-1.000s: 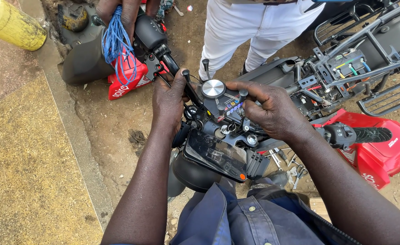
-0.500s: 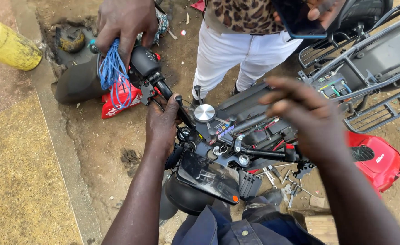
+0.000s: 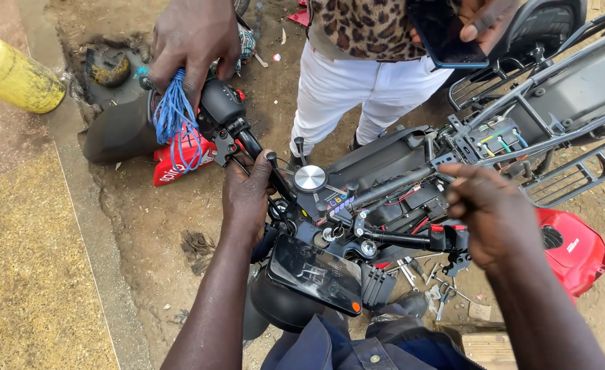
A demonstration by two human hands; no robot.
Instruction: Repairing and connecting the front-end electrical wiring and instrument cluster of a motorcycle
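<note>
A stripped electric scooter stands below me, with a black handlebar (image 3: pixel 391 238), a dark display (image 3: pixel 316 274) and a round silver cap (image 3: pixel 310 178). My left hand (image 3: pixel 247 195) is closed around the left side of the handlebar, next to the brake lever (image 3: pixel 278 175). My right hand (image 3: pixel 494 216) hovers over the handlebar's right end, by a black clamp (image 3: pixel 455 241). Its fingers are loosely curled and nothing shows in them. Another person's hand (image 3: pixel 192 41) holds the left grip (image 3: pixel 221 103) together with a bundle of blue wires (image 3: pixel 172 116).
A person in white trousers (image 3: pixel 336 96) stands close behind the scooter holding a phone (image 3: pixel 446 31). Red body panels lie at left (image 3: pixel 179 161) and right (image 3: pixel 573 247). A yellow jerrycan (image 3: pixel 14 75) lies top left. Small tools (image 3: pixel 419 274) are scattered on the dirt.
My right hand has left the middle of the handlebar, lifted, and shifted right over its right end. My left hand has kept its grip. The view has tilted up.
</note>
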